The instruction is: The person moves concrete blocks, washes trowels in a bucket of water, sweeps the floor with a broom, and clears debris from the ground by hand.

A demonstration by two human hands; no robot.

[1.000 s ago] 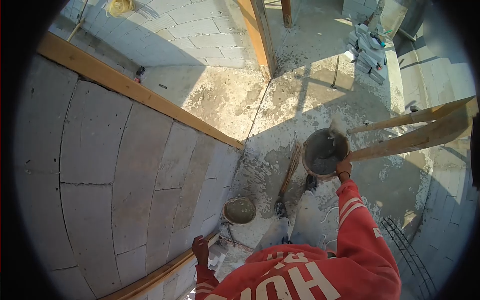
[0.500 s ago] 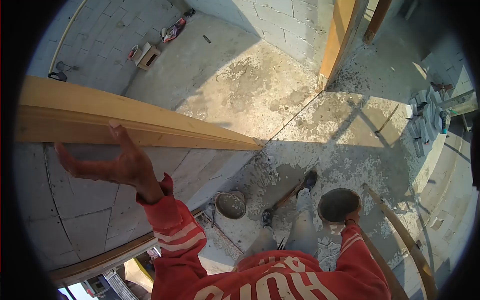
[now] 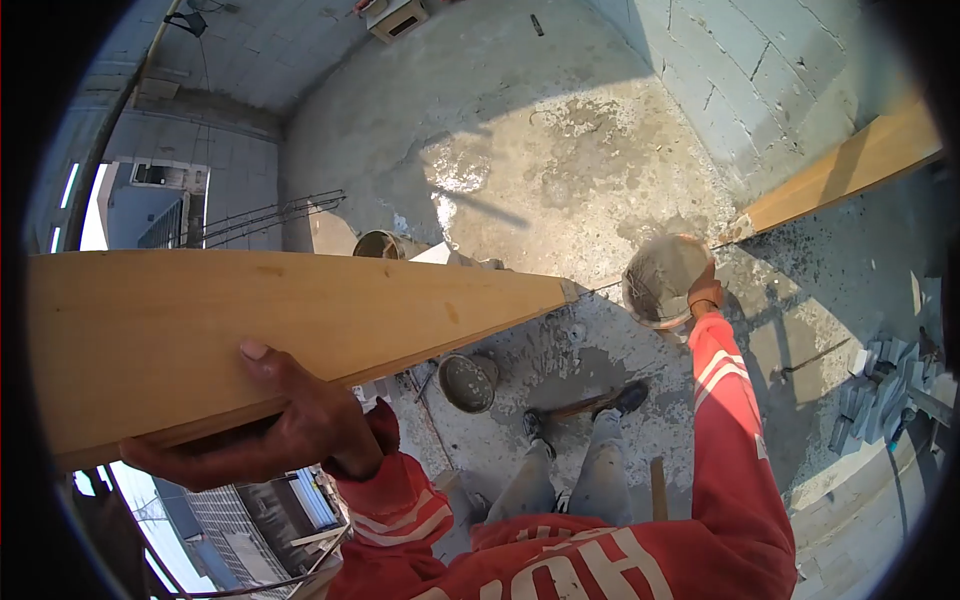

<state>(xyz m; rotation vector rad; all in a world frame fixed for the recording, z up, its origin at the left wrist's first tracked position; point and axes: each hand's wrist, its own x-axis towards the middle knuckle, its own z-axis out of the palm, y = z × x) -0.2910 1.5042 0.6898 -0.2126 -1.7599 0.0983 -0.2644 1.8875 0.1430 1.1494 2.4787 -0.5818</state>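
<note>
My left hand (image 3: 310, 420) is closed over the near edge of a wooden door frame (image 3: 300, 300), thumb on its broad face and fingers along the edge. My right hand (image 3: 706, 288) grips the rim of a round bucket (image 3: 658, 285), held out in front of me above the floor. Grey residue coats the inside of this bucket. Near my feet stands a second bucket (image 3: 468, 383) with grey, wet-looking contents.
Across the doorway stands the other wooden jamb (image 3: 840, 180), against a block wall (image 3: 740, 70). Behind the near jamb sits another bucket (image 3: 378, 245). Broken block pieces (image 3: 880, 390) lie at the right. A wooden strip (image 3: 580, 405) lies between my shoes.
My left hand has gone from spread beside the door frame to closed on its edge. My right hand has carried the bucket forward and up, toward the doorway. My view has shifted left.
</note>
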